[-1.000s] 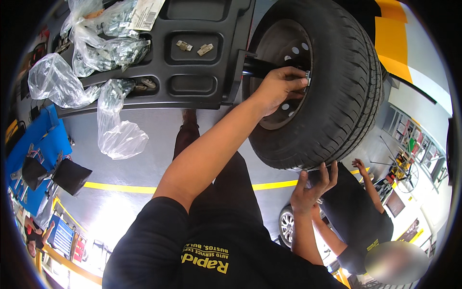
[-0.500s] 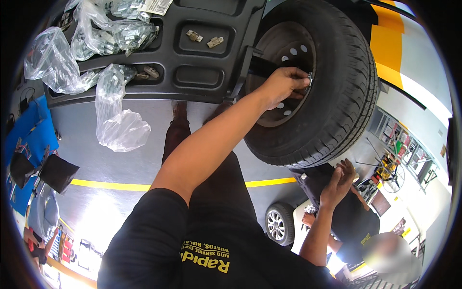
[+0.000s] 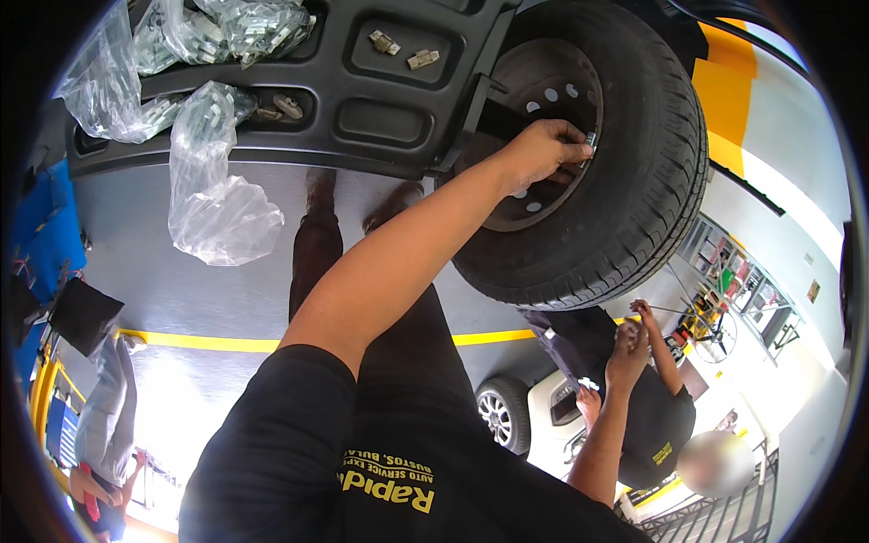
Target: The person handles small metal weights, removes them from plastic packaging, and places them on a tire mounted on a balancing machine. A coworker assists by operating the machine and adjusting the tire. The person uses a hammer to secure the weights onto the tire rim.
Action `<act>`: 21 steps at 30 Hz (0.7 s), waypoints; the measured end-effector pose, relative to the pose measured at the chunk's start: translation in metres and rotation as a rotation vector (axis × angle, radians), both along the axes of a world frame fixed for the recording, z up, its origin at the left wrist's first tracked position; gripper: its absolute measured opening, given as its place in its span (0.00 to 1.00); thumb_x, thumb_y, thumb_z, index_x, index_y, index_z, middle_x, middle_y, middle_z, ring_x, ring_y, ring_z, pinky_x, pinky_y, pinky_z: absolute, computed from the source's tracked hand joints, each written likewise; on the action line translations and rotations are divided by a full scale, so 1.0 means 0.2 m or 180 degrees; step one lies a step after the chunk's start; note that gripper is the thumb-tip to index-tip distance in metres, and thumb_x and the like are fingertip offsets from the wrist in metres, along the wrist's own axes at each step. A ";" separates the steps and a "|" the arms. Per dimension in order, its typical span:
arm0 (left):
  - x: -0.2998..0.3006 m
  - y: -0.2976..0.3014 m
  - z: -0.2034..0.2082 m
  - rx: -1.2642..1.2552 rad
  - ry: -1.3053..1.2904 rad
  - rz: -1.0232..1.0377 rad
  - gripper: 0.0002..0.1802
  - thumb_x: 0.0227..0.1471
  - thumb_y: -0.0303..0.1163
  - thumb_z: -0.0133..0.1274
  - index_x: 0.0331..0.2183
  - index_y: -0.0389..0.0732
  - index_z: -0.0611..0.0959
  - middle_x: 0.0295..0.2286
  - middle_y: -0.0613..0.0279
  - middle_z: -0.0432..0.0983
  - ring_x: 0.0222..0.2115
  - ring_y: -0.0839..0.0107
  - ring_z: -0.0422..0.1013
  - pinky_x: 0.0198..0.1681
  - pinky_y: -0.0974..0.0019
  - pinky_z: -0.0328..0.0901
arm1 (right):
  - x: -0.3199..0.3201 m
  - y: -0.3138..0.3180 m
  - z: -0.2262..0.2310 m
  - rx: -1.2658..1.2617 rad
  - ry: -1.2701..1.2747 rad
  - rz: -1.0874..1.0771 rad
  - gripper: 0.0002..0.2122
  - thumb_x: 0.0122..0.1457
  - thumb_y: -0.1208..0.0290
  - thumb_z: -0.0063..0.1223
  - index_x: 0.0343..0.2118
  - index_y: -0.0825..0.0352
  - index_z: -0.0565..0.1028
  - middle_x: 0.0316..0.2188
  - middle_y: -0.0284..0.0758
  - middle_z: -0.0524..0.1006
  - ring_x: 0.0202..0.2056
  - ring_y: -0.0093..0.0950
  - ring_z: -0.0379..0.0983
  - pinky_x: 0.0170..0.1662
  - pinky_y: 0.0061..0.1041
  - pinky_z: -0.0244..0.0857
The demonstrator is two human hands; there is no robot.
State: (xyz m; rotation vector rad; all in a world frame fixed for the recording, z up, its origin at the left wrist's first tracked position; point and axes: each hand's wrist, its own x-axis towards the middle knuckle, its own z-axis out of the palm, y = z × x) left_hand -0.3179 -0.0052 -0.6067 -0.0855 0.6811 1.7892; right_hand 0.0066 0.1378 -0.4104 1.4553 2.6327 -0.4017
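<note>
At the rim (image 3: 543,68) edge, your left hand (image 3: 546,149) pinches a metal weight (image 3: 591,142) between its fingers; best held square, fingertips clear. Right hand (image 3: 626,357): off the tire (image 3: 652,154), fingers loosely bent, grip unclear.

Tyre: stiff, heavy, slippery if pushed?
Probably stiff: the tyre holds its round shape, with no sag showing. Likely heavy, with thick rubber around a metal-looking rim. Unlikely to be slippery: the tread is grooved.
</note>
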 end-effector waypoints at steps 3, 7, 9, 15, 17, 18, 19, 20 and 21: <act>0.00 0.00 0.01 -0.0054 0.0033 0.0074 0.11 0.58 0.34 0.60 0.41 0.40 0.79 0.38 0.63 0.78 0.39 0.71 0.74 0.45 0.62 0.71 | 0.24 0.05 0.00 -0.0104 -0.0273 -0.0155 0.06 0.65 0.74 0.52 0.40 0.69 0.77 0.30 0.34 0.79 0.31 0.25 0.76 0.37 0.25 0.69; 0.00 -0.01 0.02 -0.0120 0.0371 0.0196 0.11 0.57 0.33 0.61 0.40 0.38 0.80 0.37 0.62 0.78 0.38 0.71 0.75 0.43 0.63 0.73 | 0.42 0.07 0.00 -0.0180 -0.0452 -0.0236 0.06 0.64 0.73 0.51 0.39 0.69 0.77 0.29 0.35 0.79 0.30 0.27 0.77 0.35 0.26 0.69; -0.01 0.00 0.02 -0.0203 0.0573 0.0241 0.11 0.57 0.32 0.61 0.39 0.37 0.80 0.37 0.61 0.78 0.38 0.71 0.75 0.43 0.63 0.74 | 0.44 0.07 -0.01 -0.0178 -0.0525 -0.0161 0.06 0.64 0.72 0.51 0.39 0.68 0.77 0.29 0.36 0.79 0.30 0.27 0.77 0.36 0.26 0.69; 0.01 0.01 0.00 -0.0131 0.0443 0.0300 0.12 0.59 0.32 0.59 0.41 0.36 0.80 0.38 0.61 0.78 0.40 0.71 0.75 0.44 0.64 0.74 | 0.36 0.12 0.06 0.0724 -0.0605 0.0001 0.09 0.63 0.71 0.52 0.42 0.69 0.77 0.37 0.39 0.78 0.35 0.32 0.77 0.39 0.30 0.70; 0.02 0.00 -0.02 0.0055 0.0167 0.0336 0.11 0.59 0.32 0.59 0.42 0.37 0.80 0.39 0.62 0.78 0.41 0.72 0.75 0.45 0.64 0.73 | 0.34 0.15 0.15 0.1186 -0.0551 -0.0069 0.09 0.62 0.71 0.54 0.43 0.68 0.76 0.38 0.40 0.78 0.36 0.33 0.76 0.40 0.31 0.70; 0.03 0.00 -0.02 0.0110 -0.0001 0.0319 0.11 0.60 0.32 0.59 0.42 0.38 0.80 0.40 0.63 0.78 0.42 0.72 0.74 0.45 0.64 0.72 | 0.34 0.17 0.21 0.1184 -0.0525 0.0037 0.13 0.60 0.72 0.57 0.47 0.67 0.75 0.41 0.41 0.76 0.41 0.37 0.75 0.45 0.35 0.69; 0.03 0.00 -0.03 0.0188 -0.0075 0.0322 0.11 0.60 0.33 0.59 0.42 0.38 0.80 0.40 0.64 0.78 0.42 0.73 0.74 0.46 0.64 0.72 | 0.34 0.19 0.25 0.1171 -0.0786 0.0069 0.15 0.59 0.72 0.58 0.49 0.67 0.74 0.42 0.42 0.75 0.43 0.38 0.74 0.47 0.37 0.68; 0.03 0.00 -0.04 0.0228 -0.0175 0.0275 0.11 0.60 0.33 0.59 0.42 0.39 0.80 0.40 0.65 0.78 0.42 0.73 0.74 0.46 0.64 0.72 | 0.33 0.20 0.30 0.1172 -0.1039 0.0169 0.17 0.58 0.73 0.59 0.50 0.67 0.74 0.43 0.42 0.75 0.45 0.40 0.73 0.49 0.38 0.67; 0.03 0.00 -0.04 0.0263 -0.0278 0.0228 0.11 0.60 0.33 0.59 0.42 0.40 0.81 0.40 0.66 0.78 0.43 0.73 0.74 0.47 0.64 0.71 | 0.34 0.22 0.33 0.1234 -0.1217 0.0401 0.19 0.57 0.73 0.59 0.52 0.66 0.73 0.44 0.43 0.75 0.47 0.41 0.72 0.50 0.39 0.67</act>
